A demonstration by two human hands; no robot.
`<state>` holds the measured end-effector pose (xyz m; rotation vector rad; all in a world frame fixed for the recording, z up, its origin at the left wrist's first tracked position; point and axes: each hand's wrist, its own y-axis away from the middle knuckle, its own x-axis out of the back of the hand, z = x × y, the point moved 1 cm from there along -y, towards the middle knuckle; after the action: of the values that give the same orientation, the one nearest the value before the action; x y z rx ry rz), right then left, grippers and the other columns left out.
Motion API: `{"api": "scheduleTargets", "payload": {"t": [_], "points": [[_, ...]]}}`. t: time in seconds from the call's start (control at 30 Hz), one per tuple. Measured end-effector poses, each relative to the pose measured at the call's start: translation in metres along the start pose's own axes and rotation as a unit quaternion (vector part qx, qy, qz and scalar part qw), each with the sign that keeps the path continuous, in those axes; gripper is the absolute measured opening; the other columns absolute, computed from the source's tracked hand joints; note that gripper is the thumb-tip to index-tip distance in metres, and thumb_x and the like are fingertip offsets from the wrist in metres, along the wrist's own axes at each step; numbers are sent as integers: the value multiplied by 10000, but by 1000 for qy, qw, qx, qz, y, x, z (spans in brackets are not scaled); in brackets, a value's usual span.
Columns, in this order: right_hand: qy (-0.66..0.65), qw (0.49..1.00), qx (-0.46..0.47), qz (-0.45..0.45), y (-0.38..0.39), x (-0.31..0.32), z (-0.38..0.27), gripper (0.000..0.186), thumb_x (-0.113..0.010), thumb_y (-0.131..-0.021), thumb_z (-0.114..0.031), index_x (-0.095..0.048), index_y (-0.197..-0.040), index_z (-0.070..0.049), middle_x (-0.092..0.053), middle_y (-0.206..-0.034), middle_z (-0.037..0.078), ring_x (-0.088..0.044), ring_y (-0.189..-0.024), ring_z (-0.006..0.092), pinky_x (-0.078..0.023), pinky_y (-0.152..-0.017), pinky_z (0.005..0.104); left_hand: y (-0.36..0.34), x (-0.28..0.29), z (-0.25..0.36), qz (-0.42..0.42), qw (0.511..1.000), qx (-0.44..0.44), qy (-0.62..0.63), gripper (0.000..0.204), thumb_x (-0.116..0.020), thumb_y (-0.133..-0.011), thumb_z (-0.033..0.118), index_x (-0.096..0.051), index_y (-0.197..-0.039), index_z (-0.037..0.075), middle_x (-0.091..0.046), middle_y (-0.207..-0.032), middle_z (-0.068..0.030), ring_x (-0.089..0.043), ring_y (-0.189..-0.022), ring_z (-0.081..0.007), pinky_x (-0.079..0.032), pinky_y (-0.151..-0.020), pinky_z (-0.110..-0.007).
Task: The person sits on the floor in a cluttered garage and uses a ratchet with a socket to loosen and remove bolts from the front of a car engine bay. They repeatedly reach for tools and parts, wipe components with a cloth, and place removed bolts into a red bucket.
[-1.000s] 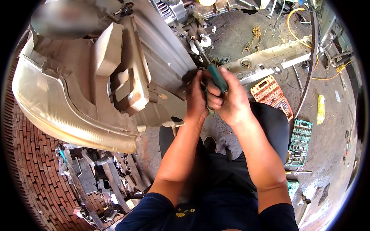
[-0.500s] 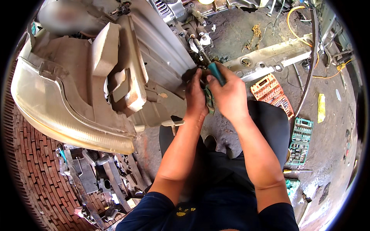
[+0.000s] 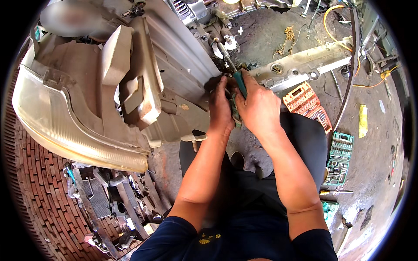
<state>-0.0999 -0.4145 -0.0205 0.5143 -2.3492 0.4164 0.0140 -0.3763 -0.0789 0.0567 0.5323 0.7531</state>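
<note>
My right hand (image 3: 260, 108) is closed around the green handle of a tool (image 3: 240, 82). The tool's long metal shaft slants up and to the left, its far end against metal parts (image 3: 216, 40) beside the grey body panel. Just left of it, my left hand (image 3: 220, 108) is raised near the lower end of that panel, thumb side up. Most of its fingers are hidden, and whether they grip anything does not show. Some greenish cloth-like material (image 3: 236, 116) shows between the two hands.
A large headlight (image 3: 78, 143) in a pale body section fills the left. Scrap parts (image 3: 115, 195) lie on bricks below it. To the right are a metal crossbar (image 3: 305, 61), an orange socket case (image 3: 305, 101), a green socket case (image 3: 339, 158) and a yellow wrapper (image 3: 362, 121).
My right hand has rolled slightly over the handle, and the handle has swung a little to the left, standing steeper. My left hand stays nearly in place.
</note>
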Motion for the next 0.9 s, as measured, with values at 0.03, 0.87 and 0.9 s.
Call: {"api": "scheduleTargets", "payload": {"t": [0.03,0.87,0.9], "points": [[-35,999,12,32,1,-3,4,476,-710,-922,-258,-612,-1319,-14,-704,-988,269,-706,-835,383,-548,-708,454,-1,0,-1,-2,1000,0,0,348,-557,-1064,345,-718,-1026,39,-697,-963,-35,-623,-901,-129,-489,-862,-314],[-487,867,-92,-43,-3,-8,17,326,-661,-973,-203,-644,-1240,-16,-666,-830,135,-643,-684,282,-503,-623,378,12,-18,14,-3,998,59,18,352,-558,-1058,353,-670,-1207,54,-656,-1169,-63,-607,-1087,-151,-479,-987,-309],[-229,967,66,90,-2,-7,9,385,-673,-948,-192,-634,-1282,-3,-726,-916,213,-717,-790,375,-554,-702,435,9,-17,11,24,1000,15,5,336,-550,-1062,360,-679,-1110,53,-655,-1026,-53,-612,-902,-141,-498,-823,-300]]}}
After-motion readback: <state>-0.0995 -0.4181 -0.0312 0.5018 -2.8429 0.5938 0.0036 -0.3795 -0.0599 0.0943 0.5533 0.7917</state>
